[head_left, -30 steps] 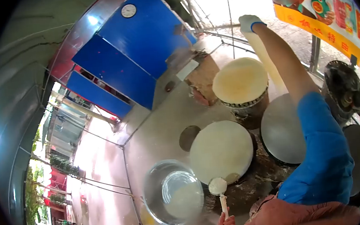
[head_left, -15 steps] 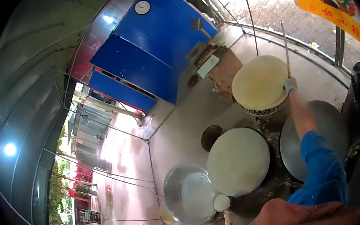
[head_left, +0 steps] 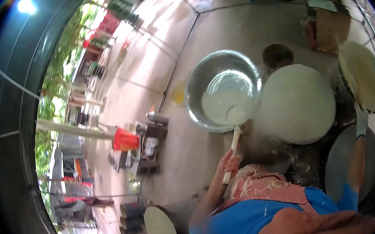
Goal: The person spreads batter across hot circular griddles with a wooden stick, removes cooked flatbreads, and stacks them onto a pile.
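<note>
My left hand (head_left: 230, 163) is wrapped round the pale handle of a ladle (head_left: 236, 143). The ladle's round head is over the pale batter (head_left: 217, 103) at the near right side of a large metal basin (head_left: 193, 109). Right of the basin, a pale round sheet (head_left: 298, 104) covers a griddle. My right hand (head_left: 361, 119), in a whitish glove, is at the near edge of a stack of round yellowish sheets (head_left: 364, 77); its fingers are blurred and what they hold is unclear. Below that hand lies a bare grey griddle (head_left: 347, 160).
Beyond the griddles stand a dark round opening (head_left: 277, 56) and a cardboard box (head_left: 333, 29). At left are a red container (head_left: 125, 139) and a metal flask (head_left: 157, 118) on a low table. Dark cylinders (head_left: 132, 209) and another pale disc (head_left: 160, 228) are at lower left.
The view has swung left and down. The ladle has moved from the middle sheet's edge to over the basin. My right hand has come down from its raised position to the stack's near edge.
</note>
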`<state>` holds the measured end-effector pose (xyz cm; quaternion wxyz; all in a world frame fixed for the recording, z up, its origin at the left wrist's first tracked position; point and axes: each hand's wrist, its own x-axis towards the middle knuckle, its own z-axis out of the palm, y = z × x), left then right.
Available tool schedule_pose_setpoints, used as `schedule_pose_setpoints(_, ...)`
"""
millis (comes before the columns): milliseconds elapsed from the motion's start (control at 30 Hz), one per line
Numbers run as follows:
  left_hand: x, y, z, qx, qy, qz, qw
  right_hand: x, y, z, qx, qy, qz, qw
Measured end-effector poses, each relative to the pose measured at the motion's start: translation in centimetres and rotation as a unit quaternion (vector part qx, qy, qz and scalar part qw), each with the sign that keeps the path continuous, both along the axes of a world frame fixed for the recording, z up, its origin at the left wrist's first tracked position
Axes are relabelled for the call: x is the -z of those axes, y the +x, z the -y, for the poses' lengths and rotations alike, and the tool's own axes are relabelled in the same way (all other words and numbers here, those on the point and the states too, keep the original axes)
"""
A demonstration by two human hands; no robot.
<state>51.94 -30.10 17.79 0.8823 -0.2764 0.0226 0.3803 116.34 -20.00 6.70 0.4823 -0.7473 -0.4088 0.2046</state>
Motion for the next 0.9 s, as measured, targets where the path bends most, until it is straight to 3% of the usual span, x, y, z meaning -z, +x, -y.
schedule_pose_setpoints(67, 2.3, -4.0, -1.6, -0.023, 0.071, -0.067, 0.995, -3.2, -6.7, -2.6, -0.083, -0.13, 0.078, 0.985)
schedule_pose_setpoints(100, 3.3, -6.2, -2.7, -0.024, 0.104, -0.099, 0.989, -3.9, -10.7, -4.4, -0.141, -0.098, 0.059, 0.983)
schedule_pose_setpoints(133, 3.7, -8.3, -4.1, -0.019, 0.104, -0.206, 0.973, -4.1, -14.3, -6.1, -0.18, -0.124, 0.206, 0.954)
schedule_pose_setpoints(167, 4.1, -10.4, -5.9, -0.011, 0.105, -0.311, 0.945, -5.7, -19.5, -7.5, -0.171, -0.146, 0.252, 0.941)
schedule_pose_setpoints(200, 4.8, -12.9, -8.0, 0.001, 0.107, -0.412, 0.905, -6.2, -23.8, -8.4, -0.234, -0.077, 0.318, 0.916)
schedule_pose_setpoints(300, 11.5, -21.1, -15.0, 0.124, 0.155, -0.515, 0.834, -6.9, -39.3, -11.0, -0.351, -0.108, 0.359, 0.858)
schedule_pose_setpoints(367, 19.4, -25.5, -19.6, 0.161, 0.149, -0.481, 0.849, -3.7, -49.2, -12.9, -0.411, -0.191, 0.392, 0.8)
schedule_pose_setpoints(433, 22.2, -26.7, -22.7, 0.228, 0.163, -0.551, 0.786, -4.7, -55.2, -13.6, -0.45, -0.25, 0.436, 0.738)
schedule_pose_setpoints(500, 24.0, -27.1, -25.1, 0.284, 0.19, -0.627, 0.7, -11.1, -57.1, -14.1, -0.411, -0.288, 0.342, 0.795)
schedule_pose_setpoints(567, 25.2, -27.4, -25.9, 0.329, 0.212, -0.681, 0.618, -7.9, -56.9, -12.4, -0.319, -0.36, 0.289, 0.828)
schedule_pose_setpoints(600, 25.8, -27.6, -26.0, 0.348, 0.218, -0.7, 0.584, -5.1, -57.3, -11.1, -0.334, -0.394, 0.32, 0.794)
schedule_pose_setpoints(633, 26.2, -27.8, -26.1, 0.359, 0.223, -0.712, 0.561, -4.0, -58.5, -9.9, -0.347, -0.381, 0.316, 0.797)
schedule_pose_setpoints(667, 26.4, -28.1, -26.4, 0.365, 0.224, -0.716, 0.551, -5.8, -59.6, -10.7, -0.342, -0.393, 0.304, 0.797)
schedule_pose_setpoints(733, 26.3, -28.0, -26.4, 0.366, 0.209, -0.698, 0.579, -6.5, -60.7, -9.6, -0.313, -0.432, 0.267, 0.803)
schedule_pose_setpoints(833, 23.2, -27.4, -27.2, 0.338, 0.161, -0.594, 0.712, -0.3, -59.9, -5.3, -0.261, -0.426, 0.258, 0.827)
schedule_pose_setpoints(900, 23.0, -27.1, -27.5, 0.353, -0.001, -0.427, 0.832, -0.9, -62.5, -3.0, -0.247, -0.441, 0.237, 0.829)
